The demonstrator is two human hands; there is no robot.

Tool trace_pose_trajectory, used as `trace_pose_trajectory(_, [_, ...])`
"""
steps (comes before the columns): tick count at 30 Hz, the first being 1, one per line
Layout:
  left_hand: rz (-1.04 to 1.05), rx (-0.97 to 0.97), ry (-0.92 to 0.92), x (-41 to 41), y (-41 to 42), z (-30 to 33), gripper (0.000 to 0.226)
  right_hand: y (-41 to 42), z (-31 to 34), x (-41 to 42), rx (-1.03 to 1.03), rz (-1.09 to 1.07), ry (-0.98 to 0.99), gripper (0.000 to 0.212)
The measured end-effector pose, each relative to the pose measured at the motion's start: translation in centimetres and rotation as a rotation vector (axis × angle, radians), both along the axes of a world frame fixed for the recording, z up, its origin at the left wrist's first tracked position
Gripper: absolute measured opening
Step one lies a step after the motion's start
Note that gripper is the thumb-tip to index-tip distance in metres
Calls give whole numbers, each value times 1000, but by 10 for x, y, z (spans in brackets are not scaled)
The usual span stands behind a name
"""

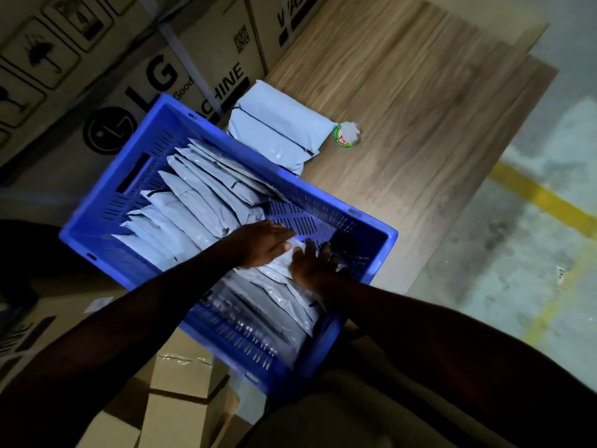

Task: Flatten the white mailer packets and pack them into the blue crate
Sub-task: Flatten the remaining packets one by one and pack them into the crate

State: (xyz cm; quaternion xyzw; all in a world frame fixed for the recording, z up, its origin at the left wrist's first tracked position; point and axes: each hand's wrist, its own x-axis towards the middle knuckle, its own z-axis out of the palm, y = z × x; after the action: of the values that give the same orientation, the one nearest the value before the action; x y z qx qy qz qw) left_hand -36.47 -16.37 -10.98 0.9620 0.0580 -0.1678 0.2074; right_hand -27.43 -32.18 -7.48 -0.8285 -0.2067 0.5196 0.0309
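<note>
- Blue crate (pixel 97 232): sits tilted in view on a wooden board (pixel 420 108), its slotted walls and part of its slotted floor visible at the right end.
- Mailer packets in crate (pixel 193 202): a row of white packets stands on edge, leaning and overlapping, filling the left and middle of the crate. More packets (pixel 284 302) lie flatter along the near side.
- Left hand (pixel 263 244): reaches into the crate, palm down, fingers straight and held together, pressing flat on a white packet (pixel 298 248) near the crate's right end.
- Right hand (pixel 311 261): just beside the left hand, fingers spread and laid down on the same packet area. Whether any finger curls under an edge cannot be told; the picture is dark and blurred there.
- Loose stack (pixel 274 130): further white packets lie piled on the board just beyond the crate's far wall, outside it.
- Small round item (pixel 347 134): green-rimmed with a white top, touching the loose stack's right end; its nature cannot be told.
- Surroundings: large printed cardboard boxes (pixel 129 76) stand behind the crate; smaller plain cartons (pixel 181 383) sit below it. A concrete floor with a yellow line (pixel 542 202) lies to the right.
</note>
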Motion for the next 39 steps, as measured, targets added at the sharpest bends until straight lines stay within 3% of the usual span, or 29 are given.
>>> trace_pose_trajectory(2, [16, 0, 48, 4, -2, 4, 70, 4, 2, 3, 60, -73, -8, 55])
trace_pose_trajectory(5, [66, -12, 60, 9, -5, 16, 68, 4, 0, 9, 128, -15, 60, 53])
trace_pose_trajectory(10, [181, 21, -33, 11, -8, 34, 66, 8, 8, 9, 253, -213, -69, 48])
trace_pose_trajectory(21, [470, 109, -441, -19, -47, 75, 46, -33, 63, 26, 854, 75, -373, 73])
trace_pose_trajectory(26, [652, 119, -652, -18, -87, 105, 40, -61, 76, 50, 1144, 162, -622, 58])
trace_pose_trajectory(31, [738, 85, -787, 11, -128, 123, 35, -80, 78, 102, 1268, 183, -681, 49])
trace_pose_trajectory(39, [787, 154, -755, 99, -133, 128, 41, -71, 57, 209, 1346, 240, -637, 50])
